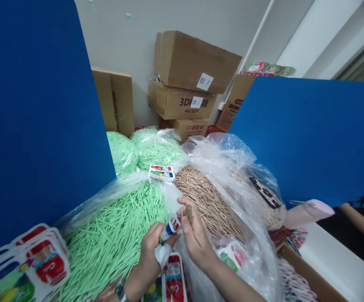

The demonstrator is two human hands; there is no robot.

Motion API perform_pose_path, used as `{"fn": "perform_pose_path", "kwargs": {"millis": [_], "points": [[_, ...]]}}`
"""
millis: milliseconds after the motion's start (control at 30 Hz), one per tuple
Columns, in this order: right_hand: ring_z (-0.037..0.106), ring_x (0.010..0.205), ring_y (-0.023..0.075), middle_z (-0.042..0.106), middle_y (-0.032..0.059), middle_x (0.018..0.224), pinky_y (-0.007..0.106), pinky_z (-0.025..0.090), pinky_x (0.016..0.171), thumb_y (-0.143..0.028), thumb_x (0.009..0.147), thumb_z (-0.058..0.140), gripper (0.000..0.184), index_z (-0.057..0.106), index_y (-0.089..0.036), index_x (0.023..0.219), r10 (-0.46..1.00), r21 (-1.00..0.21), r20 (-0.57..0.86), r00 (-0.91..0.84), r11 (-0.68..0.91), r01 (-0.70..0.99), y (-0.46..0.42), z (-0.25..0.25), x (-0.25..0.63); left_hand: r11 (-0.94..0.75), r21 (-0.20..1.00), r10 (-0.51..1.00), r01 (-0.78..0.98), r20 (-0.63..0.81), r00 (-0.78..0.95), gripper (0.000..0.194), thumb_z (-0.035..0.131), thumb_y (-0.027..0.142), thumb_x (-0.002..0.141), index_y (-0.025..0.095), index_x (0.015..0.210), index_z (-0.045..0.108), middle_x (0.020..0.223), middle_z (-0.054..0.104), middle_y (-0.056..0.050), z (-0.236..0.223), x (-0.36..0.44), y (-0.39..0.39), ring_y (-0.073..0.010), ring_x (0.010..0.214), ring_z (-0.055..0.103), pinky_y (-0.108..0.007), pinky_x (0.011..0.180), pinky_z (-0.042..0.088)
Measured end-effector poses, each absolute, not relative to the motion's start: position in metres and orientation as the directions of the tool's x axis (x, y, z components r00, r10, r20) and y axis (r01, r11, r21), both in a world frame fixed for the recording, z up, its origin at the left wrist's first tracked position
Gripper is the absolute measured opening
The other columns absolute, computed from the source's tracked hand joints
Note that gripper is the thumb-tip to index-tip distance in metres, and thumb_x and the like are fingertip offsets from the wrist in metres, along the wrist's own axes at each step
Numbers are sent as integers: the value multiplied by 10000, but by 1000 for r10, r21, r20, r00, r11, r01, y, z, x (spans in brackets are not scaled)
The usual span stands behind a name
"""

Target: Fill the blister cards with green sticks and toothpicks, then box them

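My left hand (150, 251) is closed around a small printed packet (171, 227) in blue, white and red, its top tilted toward the right; a white crumpled part shows below the fingers. Against the top of this packet, my right hand (197, 239) has its fingers closed on a short bundle of thin brown sticks (187, 212). Under the left hand lies a heap of light green sticks (115, 230) in a clear bag. Beyond the right hand is a bag of loose brown sticks (210, 201). A red and green printed package (174, 277) lies below my hands.
Printed packages (48, 260) are stacked at the lower left. Another package (162, 172) rests on the bags. Blue panels (37, 105) stand on both sides. Cardboard boxes (194, 63) are piled behind. A pink cylindrical object (309, 213) and another person's arm (362, 224) are at right.
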State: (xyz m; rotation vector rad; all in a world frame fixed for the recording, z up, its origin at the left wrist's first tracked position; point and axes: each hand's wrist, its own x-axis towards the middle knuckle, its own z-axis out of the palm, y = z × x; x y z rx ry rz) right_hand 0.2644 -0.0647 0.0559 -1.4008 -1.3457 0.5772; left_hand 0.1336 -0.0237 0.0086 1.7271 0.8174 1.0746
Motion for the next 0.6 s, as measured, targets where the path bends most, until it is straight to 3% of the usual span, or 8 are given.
{"fn": "perform_pose_path", "kwargs": {"millis": [133, 333, 433, 600], "points": [[488, 1141, 216, 524, 88, 1183, 378, 395, 969, -347, 976, 349, 252, 496, -222, 1138, 937, -863, 317, 150, 219, 456, -68, 56, 271, -359, 930, 858, 73, 299, 419, 126, 649, 167, 786, 178, 689, 569, 681, 528, 3, 3, 134, -23, -158, 643, 500, -238, 603, 371], [590, 799, 165, 605, 42, 901, 298, 462, 734, -367, 983, 329, 273, 539, -194, 1009, 948, -891, 248, 199, 142, 432, -60, 55, 284, -215, 975, 886, 50, 173, 430, 186, 654, 268, 789, 168, 672, 551, 669, 523, 13, 8, 154, -27, -146, 629, 485, -243, 601, 393], [594, 926, 192, 615, 69, 1021, 331, 460, 823, -364, 968, 378, 268, 536, -195, 1102, 943, -841, 278, 181, 148, 521, -58, 62, 298, -170, 986, 876, -2, 152, 458, 169, 659, 284, 788, 161, 715, 569, 688, 539, 18, 14, 165, -23, -140, 637, 484, -238, 597, 399], [536, 1134, 215, 534, 105, 1286, 394, 424, 957, -304, 961, 397, 408, 369, -231, 1362, 911, -722, 401, 100, 247, 647, -64, 74, 313, -193, 981, 853, -4, 170, 493, 147, 693, 267, 763, 146, 753, 610, 700, 572, 6, 11, 166, -12, -139, 647, 495, -243, 593, 407]]}}
